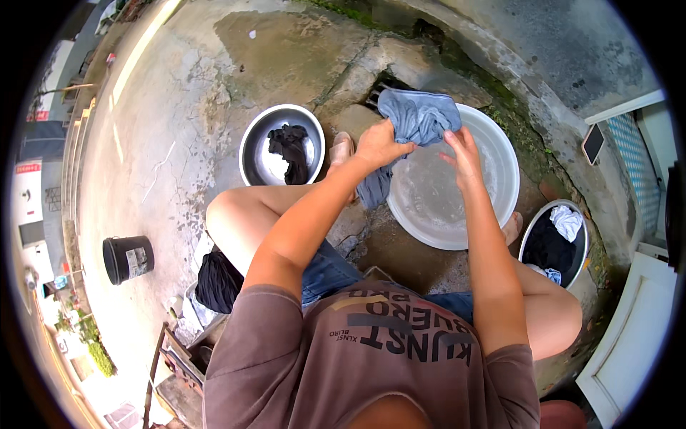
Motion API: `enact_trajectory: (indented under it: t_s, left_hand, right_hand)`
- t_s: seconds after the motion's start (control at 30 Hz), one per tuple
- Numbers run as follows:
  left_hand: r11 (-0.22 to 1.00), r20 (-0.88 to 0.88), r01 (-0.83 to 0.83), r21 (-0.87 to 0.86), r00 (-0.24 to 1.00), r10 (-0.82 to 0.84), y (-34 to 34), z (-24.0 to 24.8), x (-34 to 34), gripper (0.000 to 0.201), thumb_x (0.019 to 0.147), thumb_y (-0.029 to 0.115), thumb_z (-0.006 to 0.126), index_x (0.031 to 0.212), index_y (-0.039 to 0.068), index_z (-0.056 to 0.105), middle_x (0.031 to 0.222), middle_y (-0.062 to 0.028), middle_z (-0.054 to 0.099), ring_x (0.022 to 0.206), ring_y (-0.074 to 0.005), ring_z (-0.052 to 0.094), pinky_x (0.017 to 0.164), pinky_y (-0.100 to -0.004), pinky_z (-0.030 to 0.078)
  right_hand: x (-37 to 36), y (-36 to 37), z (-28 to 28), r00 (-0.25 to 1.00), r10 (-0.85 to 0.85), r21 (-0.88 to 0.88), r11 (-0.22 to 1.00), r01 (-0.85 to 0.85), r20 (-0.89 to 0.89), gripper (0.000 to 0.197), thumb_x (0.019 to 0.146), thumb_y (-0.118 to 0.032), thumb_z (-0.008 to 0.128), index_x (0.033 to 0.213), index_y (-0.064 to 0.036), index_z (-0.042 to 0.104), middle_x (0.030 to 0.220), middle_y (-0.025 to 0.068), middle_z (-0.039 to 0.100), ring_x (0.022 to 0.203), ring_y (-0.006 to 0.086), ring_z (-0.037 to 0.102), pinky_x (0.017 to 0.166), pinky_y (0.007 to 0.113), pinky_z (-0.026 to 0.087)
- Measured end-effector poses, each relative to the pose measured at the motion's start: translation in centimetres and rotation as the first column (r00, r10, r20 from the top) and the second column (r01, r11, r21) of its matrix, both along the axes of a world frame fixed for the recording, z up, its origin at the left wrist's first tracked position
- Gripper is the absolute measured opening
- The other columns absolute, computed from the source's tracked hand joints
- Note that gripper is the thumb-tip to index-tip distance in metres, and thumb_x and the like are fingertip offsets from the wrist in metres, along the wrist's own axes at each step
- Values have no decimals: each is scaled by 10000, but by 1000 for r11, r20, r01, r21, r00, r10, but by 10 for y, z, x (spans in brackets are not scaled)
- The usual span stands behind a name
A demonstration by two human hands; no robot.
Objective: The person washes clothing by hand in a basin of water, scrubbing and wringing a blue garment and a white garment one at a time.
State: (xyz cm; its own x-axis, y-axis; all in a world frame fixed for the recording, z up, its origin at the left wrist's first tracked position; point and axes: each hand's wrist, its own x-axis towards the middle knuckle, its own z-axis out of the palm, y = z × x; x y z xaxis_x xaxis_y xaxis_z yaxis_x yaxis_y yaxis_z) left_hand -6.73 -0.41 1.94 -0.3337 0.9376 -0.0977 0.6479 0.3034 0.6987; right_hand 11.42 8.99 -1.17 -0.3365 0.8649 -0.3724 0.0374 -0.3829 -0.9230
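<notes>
A wet grey-blue garment (420, 118) is bunched up over the left rim of a large pale basin (493, 132), and part of it hangs down on the near side. My left hand (382, 146) is closed around the cloth's left side. At the garment's right edge, my right hand (464, 154) has its fingertips on the fabric, thumb held apart; some of its fingers are hidden. Cloudy water (436, 193) with some suds lies in the basin below my hands.
A steel basin (246, 146) with a black garment (289, 149) stands left of my foot. At right, another tub (584, 250) holds dark and white clothes. A black bucket (128, 259) and dark cloth (219, 282) sit at left. A phone (593, 144) leans near the right wall.
</notes>
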Motion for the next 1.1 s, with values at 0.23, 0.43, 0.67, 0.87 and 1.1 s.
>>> enact_trajectory:
  t_s: [0.23,0.43,0.67,0.87,1.1]
  left_hand:
    - [970,-406,-240,-30,890,207,-62,17,-149,608,648,386,745,1103,43,531,1013,-226,587,938,-373,576,809,-428,457]
    - [744,-495,-264,-614,863,-103,-69,3,-187,462,740,392,665,1034,38,642,1139,-193,584,1074,-377,538,900,-423,442]
    - [933,-65,282,-224,951,-303,-12,-53,-34,348,823,222,618,1130,61,584,1009,-162,644,922,-280,627,809,-361,486]
    - [800,197,583,-144,809,-554,3,-82,128,349,829,196,620,1157,89,560,1013,-140,646,938,-275,617,826,-353,478]
    - [660,360,738,-141,660,-660,-4,-92,204,352,833,208,599,1156,75,554,1002,-153,641,938,-312,601,823,-377,470]
  right_hand:
    - [-3,-15,-42,985,174,-116,978,-175,-20,311,870,-223,580,1144,-79,553,1081,54,576,921,163,578,760,319,474]
    - [27,-22,-71,981,132,-158,981,-109,140,209,863,-184,558,1039,-76,597,984,38,605,847,129,590,677,267,458]
    - [67,-21,-99,982,43,-163,987,-12,184,188,825,-145,549,976,-57,618,875,31,632,708,128,609,570,254,470]
    - [156,6,-95,942,-300,-106,943,317,150,145,858,-106,514,950,-44,607,805,52,638,631,128,615,510,247,473]
    - [257,41,-97,733,-657,184,754,631,177,123,868,-74,506,936,-23,595,745,55,627,526,116,592,458,247,462]
